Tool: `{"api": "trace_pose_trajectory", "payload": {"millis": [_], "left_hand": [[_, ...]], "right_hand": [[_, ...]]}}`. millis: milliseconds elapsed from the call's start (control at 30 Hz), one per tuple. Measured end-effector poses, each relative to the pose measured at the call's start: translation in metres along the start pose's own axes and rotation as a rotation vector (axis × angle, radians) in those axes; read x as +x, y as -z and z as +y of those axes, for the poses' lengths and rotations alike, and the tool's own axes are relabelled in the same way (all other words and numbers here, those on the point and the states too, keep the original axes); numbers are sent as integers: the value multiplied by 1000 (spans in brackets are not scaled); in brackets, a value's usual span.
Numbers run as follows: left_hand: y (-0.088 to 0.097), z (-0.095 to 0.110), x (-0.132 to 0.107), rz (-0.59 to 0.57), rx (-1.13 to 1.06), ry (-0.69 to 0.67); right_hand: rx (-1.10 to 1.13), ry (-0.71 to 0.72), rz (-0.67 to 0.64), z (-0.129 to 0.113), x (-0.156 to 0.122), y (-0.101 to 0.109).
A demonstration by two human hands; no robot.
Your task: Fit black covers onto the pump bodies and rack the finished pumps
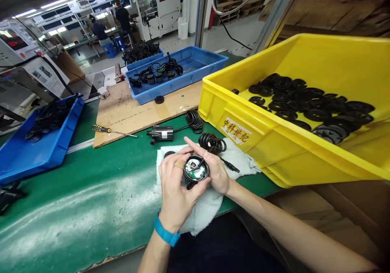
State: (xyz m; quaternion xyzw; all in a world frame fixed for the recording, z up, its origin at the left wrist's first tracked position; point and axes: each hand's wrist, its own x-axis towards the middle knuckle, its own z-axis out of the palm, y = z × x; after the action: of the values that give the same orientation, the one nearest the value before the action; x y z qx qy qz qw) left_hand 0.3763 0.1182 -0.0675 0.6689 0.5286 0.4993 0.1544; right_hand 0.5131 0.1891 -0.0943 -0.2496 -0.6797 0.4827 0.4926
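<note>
Between my two hands is a round black housing (196,168), its open face turned up to show a green and white circuit board with thin wires. My left hand (175,179) wraps round its left side, thumb along the near rim; a blue band circles that wrist. My right hand (217,169) grips the right side, one finger stretched out over the far edge. Just beyond lies a coiled black cable (212,142) with a connector end. A white cloth (199,218) is spread beneath. Part of a black ribbed disc (169,154) shows behind my left fingers.
A yellow bin (243,116) with black discs stands right. A labelled black cylindrical unit (161,133) and a screwdriver (103,129) lie ahead. Blue trays (179,87) of wired parts sit beyond; another blue tray (57,151) is left. Cardboard (122,120) covers part of the green bench.
</note>
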Motion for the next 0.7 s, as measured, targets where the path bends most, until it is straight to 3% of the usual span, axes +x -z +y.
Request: {"api": "trace_pose_trajectory", "payload": {"millis": [200, 400, 700], "left_hand": [[2, -11, -7, 73, -183, 56], [1, -10, -7, 65, -248, 77], [8, -11, 3, -110, 109, -270]], "right_hand": [[-292, 111, -227, -11, 5, 26], [-361, 70, -282, -16, 9, 35], [-503, 48, -380, -21, 16, 43]]}}
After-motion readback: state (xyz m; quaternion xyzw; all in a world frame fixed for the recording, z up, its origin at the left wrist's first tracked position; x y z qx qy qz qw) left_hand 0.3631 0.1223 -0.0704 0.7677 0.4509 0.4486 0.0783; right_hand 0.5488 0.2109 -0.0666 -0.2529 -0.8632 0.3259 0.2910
